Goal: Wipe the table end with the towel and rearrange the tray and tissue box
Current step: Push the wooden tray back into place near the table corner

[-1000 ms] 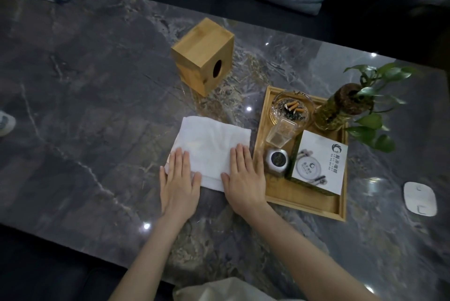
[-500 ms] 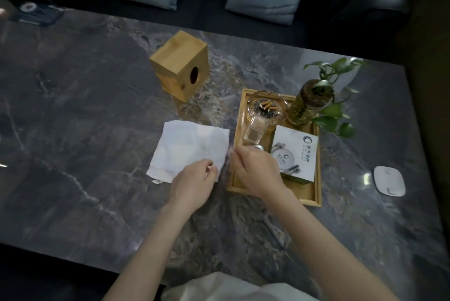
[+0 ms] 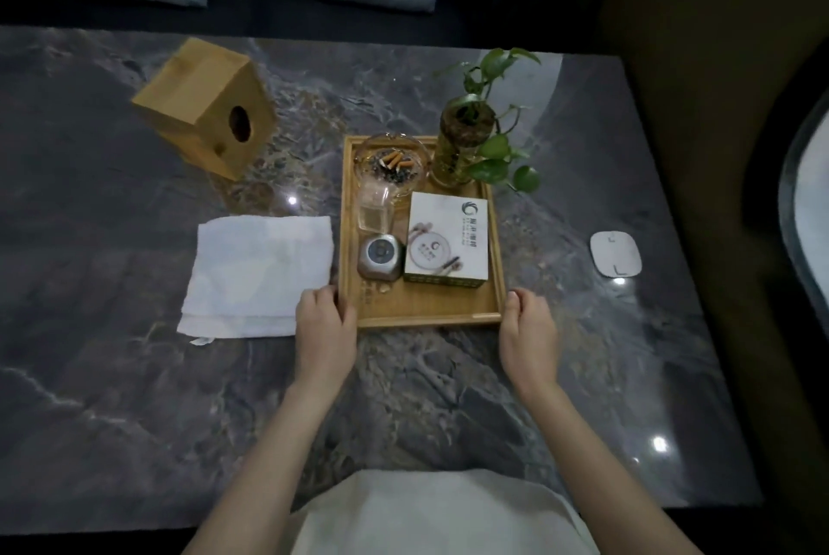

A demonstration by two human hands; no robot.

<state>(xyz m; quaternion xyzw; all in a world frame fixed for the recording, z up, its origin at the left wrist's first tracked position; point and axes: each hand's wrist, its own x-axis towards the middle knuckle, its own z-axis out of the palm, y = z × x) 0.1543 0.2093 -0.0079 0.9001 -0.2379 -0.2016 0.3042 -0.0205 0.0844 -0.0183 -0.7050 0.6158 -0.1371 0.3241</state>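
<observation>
My left hand and right hand curl around the tray's near corners; towel lies left. Lift level: the plant could tip.

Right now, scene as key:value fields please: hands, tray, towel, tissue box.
left hand: gripping tray's near-left corner
right hand: at tray's near-right corner
tray: wooden, flat on table
tray contents: ashtray, glass, white box, plant vase, small metal gadget
towel: folded, left of tray, released
tissue box: wooden, far left, apart from tray
</observation>
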